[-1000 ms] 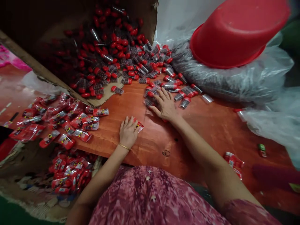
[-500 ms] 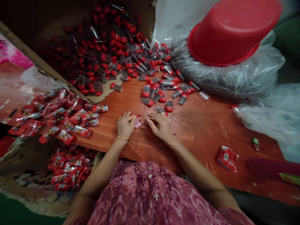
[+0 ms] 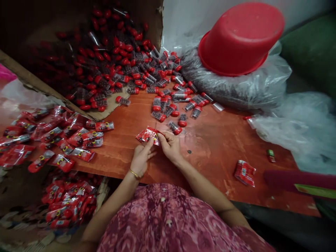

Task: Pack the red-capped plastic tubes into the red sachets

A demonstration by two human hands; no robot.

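Both my hands meet near the front edge of the reddish wooden table point(image 3: 210, 147). My left hand point(image 3: 141, 159) and my right hand point(image 3: 170, 147) pinch a small red plastic packet point(image 3: 147, 134) between their fingertips, holding it just above the tabletop. Just beyond my right hand lie several small clear tubes with red caps point(image 3: 170, 108). To the left of my left hand is a spread of filled red packets point(image 3: 65, 134).
An open cardboard box point(image 3: 86, 59) on its side spills many red-capped tubes. At the back right, an upturned red basin point(image 3: 240, 38) rests on a clear plastic bag point(image 3: 244, 89). More packets lie in a box below left point(image 3: 68, 203). One red packet point(image 3: 244, 172) lies at the right.
My right hand came back from the pile of tubes to meet my left hand. The red packet, earlier flat under my left fingers, is now lifted and held by both hands.
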